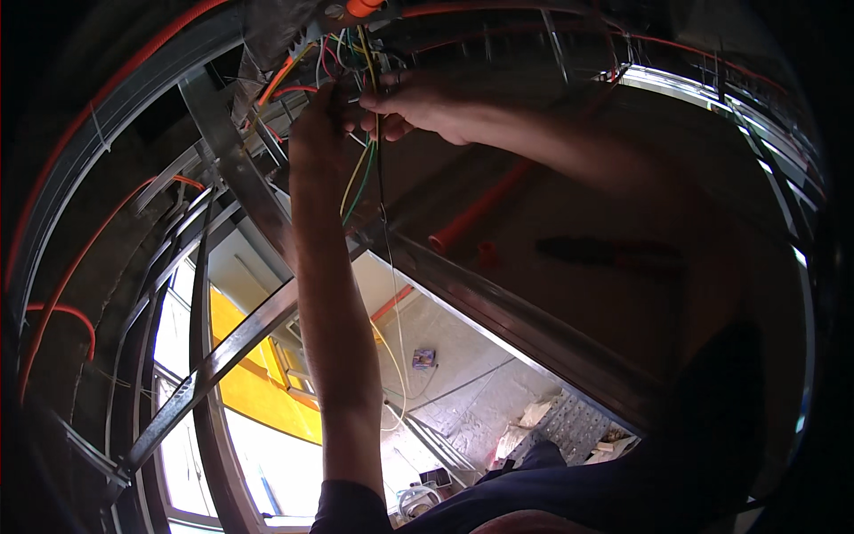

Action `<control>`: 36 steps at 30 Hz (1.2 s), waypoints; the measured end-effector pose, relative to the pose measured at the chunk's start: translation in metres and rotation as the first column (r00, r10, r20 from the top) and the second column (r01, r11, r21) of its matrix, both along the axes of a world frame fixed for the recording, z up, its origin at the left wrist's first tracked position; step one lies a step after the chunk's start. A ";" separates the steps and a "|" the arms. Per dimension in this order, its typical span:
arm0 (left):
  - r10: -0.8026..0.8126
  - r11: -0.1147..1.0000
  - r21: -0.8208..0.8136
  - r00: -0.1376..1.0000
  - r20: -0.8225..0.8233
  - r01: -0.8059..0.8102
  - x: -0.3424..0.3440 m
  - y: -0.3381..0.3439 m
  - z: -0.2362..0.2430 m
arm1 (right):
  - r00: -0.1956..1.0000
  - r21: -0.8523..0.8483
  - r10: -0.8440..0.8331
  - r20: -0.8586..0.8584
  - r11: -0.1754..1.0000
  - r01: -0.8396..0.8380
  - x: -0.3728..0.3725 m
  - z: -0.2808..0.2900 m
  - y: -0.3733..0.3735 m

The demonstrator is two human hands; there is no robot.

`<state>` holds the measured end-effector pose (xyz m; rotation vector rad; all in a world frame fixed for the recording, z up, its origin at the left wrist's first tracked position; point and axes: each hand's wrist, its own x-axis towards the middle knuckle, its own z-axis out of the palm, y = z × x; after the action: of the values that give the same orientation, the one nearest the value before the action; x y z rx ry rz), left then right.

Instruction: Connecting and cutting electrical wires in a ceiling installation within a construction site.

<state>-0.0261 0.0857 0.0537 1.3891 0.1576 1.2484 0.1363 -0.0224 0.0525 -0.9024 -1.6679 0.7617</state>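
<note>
Overhead, a bundle of thin electrical wires in yellow, green, white, red and black hangs from the dark ceiling space. My right hand reaches in from the right with its fingers closed around some of these wires. My left hand is raised close beside it, fingers curled in at the same wires; shadow hides what exactly it pinches. Below both hands dangle a yellow wire end, a green wire end and a black wire. A thin pale wire runs on down toward the floor.
A dark panel to the right bears a red-orange conduit piece, a short orange piece and dark pliers. Metal framing crosses at left, near orange conduit. Far below are a concrete floor and a perforated platform.
</note>
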 end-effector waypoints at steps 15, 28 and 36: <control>0.267 0.961 0.142 0.928 -0.260 -0.237 -0.005 -0.001 0.008 | 0.988 0.131 -0.132 0.085 0.984 0.120 0.002 -0.009 0.015; 0.259 0.960 0.210 0.874 -0.412 -0.185 -0.008 0.012 0.008 | 0.992 0.174 -0.104 0.077 0.981 0.089 0.011 -0.015 0.032; 0.484 0.863 0.368 0.775 -0.407 -0.345 0.002 0.018 0.002 | 0.971 0.200 -0.214 0.105 0.961 0.190 0.019 -0.018 0.040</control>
<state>-0.0242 0.1033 0.0552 1.9789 0.7076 1.2826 0.1552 0.0180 0.0348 -0.9839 -1.6935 0.4066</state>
